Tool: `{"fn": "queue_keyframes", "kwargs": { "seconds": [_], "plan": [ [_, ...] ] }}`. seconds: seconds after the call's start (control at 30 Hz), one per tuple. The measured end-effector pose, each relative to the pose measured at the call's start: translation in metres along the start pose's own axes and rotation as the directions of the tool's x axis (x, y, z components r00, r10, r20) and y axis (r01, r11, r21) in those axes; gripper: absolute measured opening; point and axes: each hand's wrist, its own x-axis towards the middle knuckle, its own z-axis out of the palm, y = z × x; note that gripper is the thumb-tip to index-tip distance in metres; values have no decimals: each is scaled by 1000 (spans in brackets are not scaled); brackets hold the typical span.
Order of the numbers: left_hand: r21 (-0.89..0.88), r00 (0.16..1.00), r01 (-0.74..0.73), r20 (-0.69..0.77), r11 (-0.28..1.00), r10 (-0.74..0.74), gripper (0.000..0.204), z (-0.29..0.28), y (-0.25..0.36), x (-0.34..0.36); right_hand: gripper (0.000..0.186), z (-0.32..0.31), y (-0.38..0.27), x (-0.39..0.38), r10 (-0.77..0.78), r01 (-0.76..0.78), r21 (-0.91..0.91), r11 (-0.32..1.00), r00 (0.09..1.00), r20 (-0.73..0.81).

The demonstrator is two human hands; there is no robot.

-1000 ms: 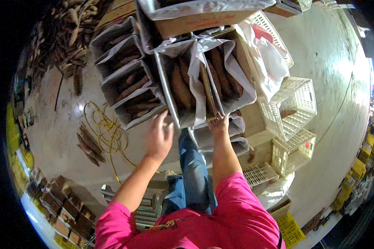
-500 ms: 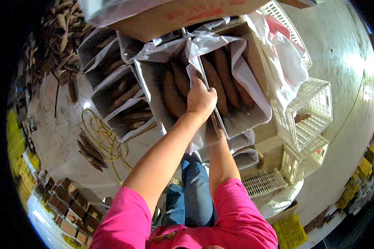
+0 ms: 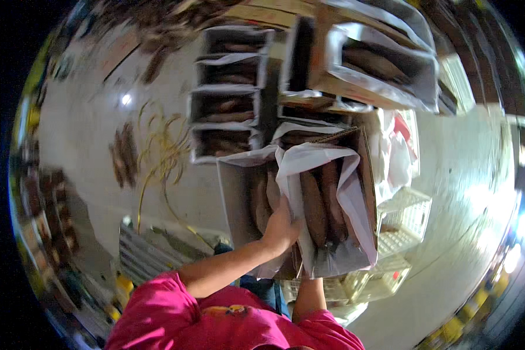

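My left hand is closed over the wall between two side-by-side carton compartments. I cannot tell whether this is one divided carton or two pressed together. The left compartment and the right compartment both have white lining and hold long brown root vegetables. The carton is close in front of my body, tilted a little. My right forearm reaches up beneath its near edge, and the right hand is hidden under it.
Several lined cartons of roots stand in a row ahead on the left. A raised carton stands far right. White plastic crates are on the right. A yellow hose and loose roots lie on the left floor.
The carton has come nearer to my body with my left hand still gripping its middle wall. It is farther from the row on the left. The whole view has shifted and blurred.
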Motion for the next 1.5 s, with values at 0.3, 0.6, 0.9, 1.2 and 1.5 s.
{"fn": "queue_keyframes", "kwargs": {
  "seconds": [0.3, 0.6, 0.9, 1.2, 1.5],
  "plan": [
    [-403, 734, -102, -648, 909, -205, 65, -103, -11, -206, 54, 98, 19, -132, 128, 112, -623, 774, 936, 329],
    [-545, -43, -455, -776, 704, -629, 57, -184, -70, -355, 54, 253, 231, -203, 629, 305, -927, 216, 683, 371],
    [-823, -204, -392, -359, 412, -911, 47, -266, -166, -415, 53, 269, 373, -213, 717, 411, -895, -172, 676, 173],
    [-315, -83, 288, -949, 904, -304, 21, -281, -153, -554, 51, 300, 320, -293, 668, 597, -754, -273, 682, 297],
    [-420, -132, 399, -906, 815, -403, 25, -317, -247, -592, 28, 284, 328, -281, 666, 431, -900, -57, 688, 288]
  ]
}}
